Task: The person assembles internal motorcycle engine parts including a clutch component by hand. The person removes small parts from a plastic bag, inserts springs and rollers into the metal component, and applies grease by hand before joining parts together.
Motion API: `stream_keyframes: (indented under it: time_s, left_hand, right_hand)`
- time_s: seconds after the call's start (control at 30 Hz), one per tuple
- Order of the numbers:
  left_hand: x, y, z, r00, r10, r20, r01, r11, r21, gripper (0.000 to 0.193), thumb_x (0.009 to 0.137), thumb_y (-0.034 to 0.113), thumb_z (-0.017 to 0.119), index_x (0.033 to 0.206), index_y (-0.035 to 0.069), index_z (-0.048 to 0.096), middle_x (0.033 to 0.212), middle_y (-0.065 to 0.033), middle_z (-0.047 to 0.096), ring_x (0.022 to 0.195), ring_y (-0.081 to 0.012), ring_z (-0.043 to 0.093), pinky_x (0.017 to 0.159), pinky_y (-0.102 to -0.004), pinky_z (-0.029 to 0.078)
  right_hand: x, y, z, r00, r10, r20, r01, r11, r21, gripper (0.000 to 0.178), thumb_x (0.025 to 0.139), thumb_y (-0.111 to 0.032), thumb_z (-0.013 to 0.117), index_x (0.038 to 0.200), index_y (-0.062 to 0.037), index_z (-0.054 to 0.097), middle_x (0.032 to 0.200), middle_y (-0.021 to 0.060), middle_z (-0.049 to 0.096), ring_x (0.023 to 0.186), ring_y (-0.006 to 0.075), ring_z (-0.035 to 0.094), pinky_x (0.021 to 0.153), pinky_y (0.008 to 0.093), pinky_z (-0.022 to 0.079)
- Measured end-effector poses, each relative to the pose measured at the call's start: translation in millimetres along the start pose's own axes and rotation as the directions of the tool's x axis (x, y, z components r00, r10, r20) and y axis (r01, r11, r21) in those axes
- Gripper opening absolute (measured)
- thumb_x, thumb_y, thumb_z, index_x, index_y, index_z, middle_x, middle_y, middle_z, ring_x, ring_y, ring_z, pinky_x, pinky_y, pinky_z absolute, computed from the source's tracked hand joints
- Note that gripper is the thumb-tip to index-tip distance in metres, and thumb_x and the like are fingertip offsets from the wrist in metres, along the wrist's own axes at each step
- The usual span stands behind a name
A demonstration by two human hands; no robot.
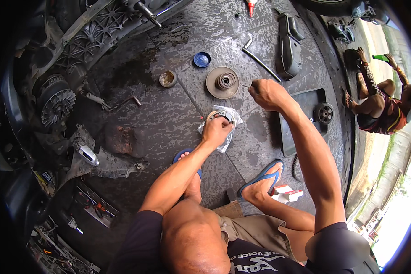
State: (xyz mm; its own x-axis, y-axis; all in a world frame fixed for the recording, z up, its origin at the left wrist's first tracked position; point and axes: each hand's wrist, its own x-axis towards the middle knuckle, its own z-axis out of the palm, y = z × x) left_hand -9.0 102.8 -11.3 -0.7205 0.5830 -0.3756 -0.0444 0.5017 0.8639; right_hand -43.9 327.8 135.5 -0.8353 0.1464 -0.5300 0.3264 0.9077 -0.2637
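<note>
The left hand [218, 131] is touching a round part [223, 113] on a plastic bag [224, 146], grip unclear; the right hand [268, 94] is pinching a thin rod [245, 86]. Work seems partway: the pulley [225, 81] is lying unfitted on the floor [182, 121].

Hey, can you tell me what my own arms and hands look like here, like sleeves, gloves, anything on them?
Your left hand and right hand are both ungloved, with no watch or bracelet visible. The left forearm and right forearm are uncovered. Above them, the left sleeve and right sleeve are short and dark; part of the right one is blurred.
</note>
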Motion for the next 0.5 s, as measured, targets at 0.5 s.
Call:
stream_keyframes:
  time_s: [0.5]
  left_hand:
    - [4,7,-41,0.992,0.056,-0.113,0.006,0.872,0.489,0.037,0.083,0.017,0.073,0.115,0.003,0.06,0.11,-0.0204,0.064,0.106,-0.0387,0.063,0.089,-0.0477,0.051]
  right_hand:
    - [-94,-59,230,0.794,0.608,-0.007,-0.297,0.398,0.868,0.043,0.099,-0.036,0.049,0.109,0.0041,0.062,0.094,0.0319,0.067,0.096,0.047,0.066,0.083,0.05,0.048]
